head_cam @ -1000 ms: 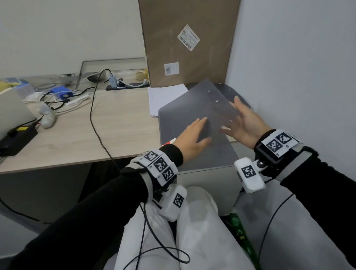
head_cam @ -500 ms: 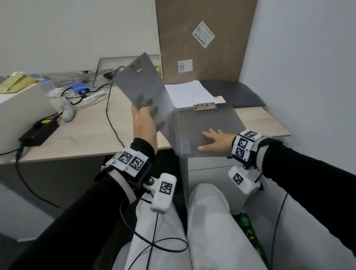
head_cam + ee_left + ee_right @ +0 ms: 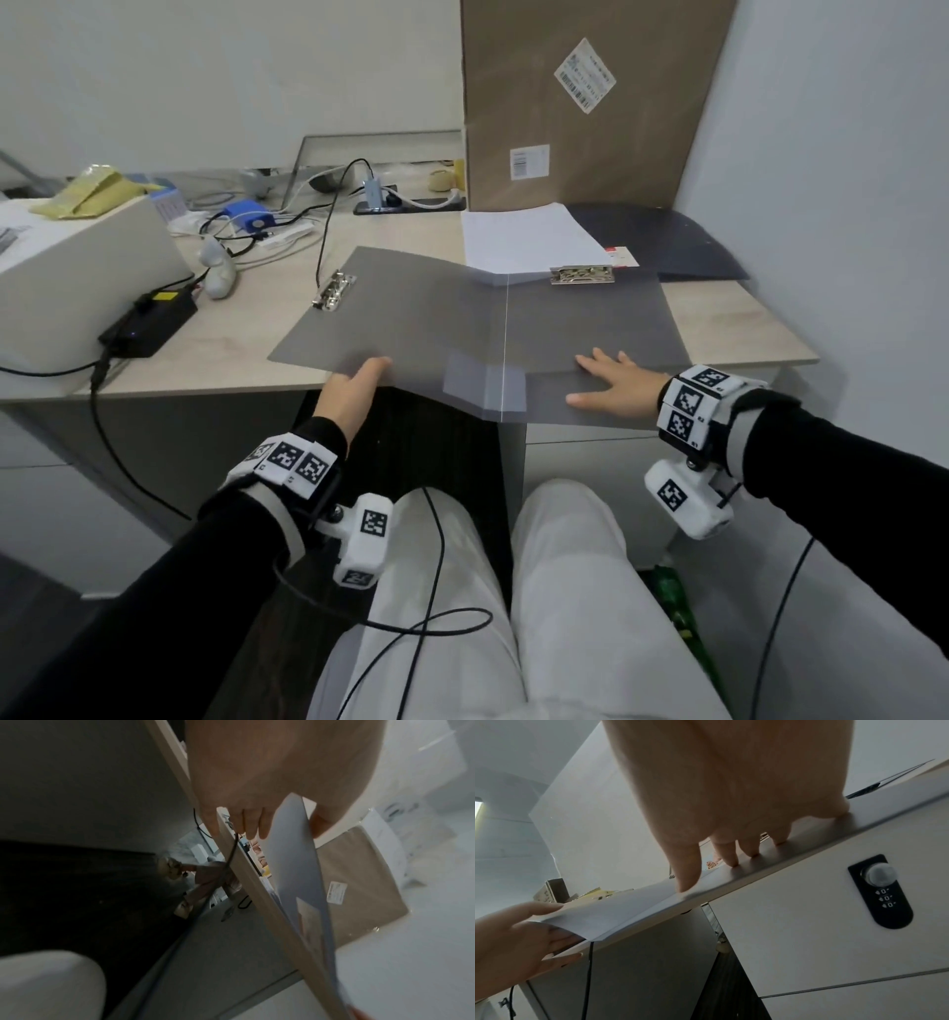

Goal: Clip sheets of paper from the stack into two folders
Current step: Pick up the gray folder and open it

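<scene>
A grey folder [image 3: 462, 318] lies open across the desk's front edge, with a metal clip [image 3: 335, 291] on its left cover and another clip [image 3: 583, 274] on its right half. My left hand [image 3: 354, 390] pinches the left cover's near edge [image 3: 293, 862], thumb on top and fingers beneath. My right hand [image 3: 611, 380] presses flat on the right half, fingers straight [image 3: 731, 858]. The white paper stack [image 3: 524, 241] lies just behind the folder. A second, dark folder [image 3: 667, 241] lies at the back right.
A tall cardboard box [image 3: 580, 103] leans on the wall behind the paper. A white box [image 3: 77, 267], a black power adapter [image 3: 149, 324] and cables [image 3: 323, 231] crowd the desk's left. A drawer unit with a combination lock [image 3: 880, 892] sits under the desk.
The folder's left cover has swung from raised to nearly flat on the desk, my left hand coming down with it. My right hand stays pressed on the right half.
</scene>
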A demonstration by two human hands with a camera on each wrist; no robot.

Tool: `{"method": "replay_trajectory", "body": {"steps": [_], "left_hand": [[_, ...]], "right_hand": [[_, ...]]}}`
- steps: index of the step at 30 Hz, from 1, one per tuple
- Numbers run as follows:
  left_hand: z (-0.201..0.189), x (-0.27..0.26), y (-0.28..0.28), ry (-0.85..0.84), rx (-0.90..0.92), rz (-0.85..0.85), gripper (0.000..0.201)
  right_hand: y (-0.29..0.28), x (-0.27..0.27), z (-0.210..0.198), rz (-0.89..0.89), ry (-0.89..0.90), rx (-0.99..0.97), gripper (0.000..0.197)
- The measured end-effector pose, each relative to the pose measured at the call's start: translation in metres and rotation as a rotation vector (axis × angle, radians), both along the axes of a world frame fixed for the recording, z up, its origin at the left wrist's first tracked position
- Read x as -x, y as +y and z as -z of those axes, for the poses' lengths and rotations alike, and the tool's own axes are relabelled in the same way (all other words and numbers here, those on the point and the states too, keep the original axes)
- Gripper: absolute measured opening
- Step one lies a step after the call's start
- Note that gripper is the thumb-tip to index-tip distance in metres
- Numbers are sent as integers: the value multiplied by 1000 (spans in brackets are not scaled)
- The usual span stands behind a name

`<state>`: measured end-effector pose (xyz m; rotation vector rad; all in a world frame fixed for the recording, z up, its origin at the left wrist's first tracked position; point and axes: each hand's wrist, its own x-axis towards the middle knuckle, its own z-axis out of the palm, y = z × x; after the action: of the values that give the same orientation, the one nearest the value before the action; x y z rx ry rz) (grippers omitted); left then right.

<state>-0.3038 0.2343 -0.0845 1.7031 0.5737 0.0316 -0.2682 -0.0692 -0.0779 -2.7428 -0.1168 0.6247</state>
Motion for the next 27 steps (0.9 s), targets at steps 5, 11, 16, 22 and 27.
{"method": "replay_trajectory", "body": {"steps": [5,11,16,22,27], "left_hand": [[8,6,12,92,-593,309,85],[10,6,41,125,-546,174,99],[11,3,75,-31,-427,-71,56],[12,-2,95,-96,-419,-85,44],[9,-10,94,-104,-501,2,45]], "right_hand": [[6,-2,-5,28,-32,13,78],[24,-15,-11,19,-36,64,86],[28,-19,-2,12,-1,91,91],[27,-11,-4,-7,-18,81,86],[15,-17,-7,-40,44,90,89]]}}
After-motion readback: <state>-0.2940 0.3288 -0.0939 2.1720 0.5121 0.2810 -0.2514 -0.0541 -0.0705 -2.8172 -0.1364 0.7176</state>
